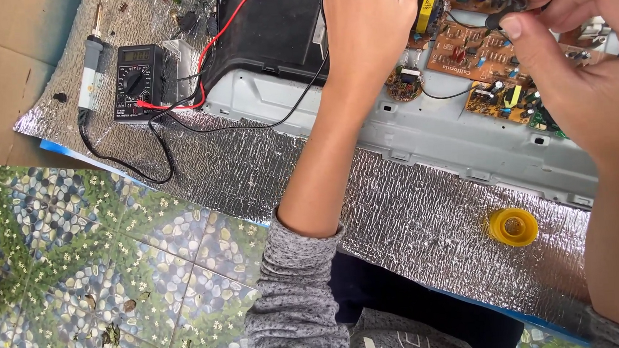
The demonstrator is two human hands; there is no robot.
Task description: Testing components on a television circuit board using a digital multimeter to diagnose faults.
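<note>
While I am looking down through the head view, I am finding both hands working over an opened appliance chassis [465,143] lying on a silver foil mat [412,218] on the floor. My left hand [368,27] is reaching over the grey metal frame toward the brown circuit boards [470,53]; its fingers are pointing away from the camera, so I cannot tell whether they are gripping anything. My right hand [575,64] is hovering over the right side of the boards, thumb and forefinger pinching together on a thin black probe [497,19] whose black lead is looping across the top of the boards.

I am noting a black multimeter [135,81] lying well to the left on the mat, with red and black leads [205,55] running from it toward the chassis. A grey soldering iron [91,76] is lying just beside the meter on its left. A small yellow round tin [513,226] is sitting on the mat near the chassis edge, below my right hand. Patterned pebble-print floor tiles [79,267] are showing at lower left, and cardboard [2,71] is lying at upper left.
</note>
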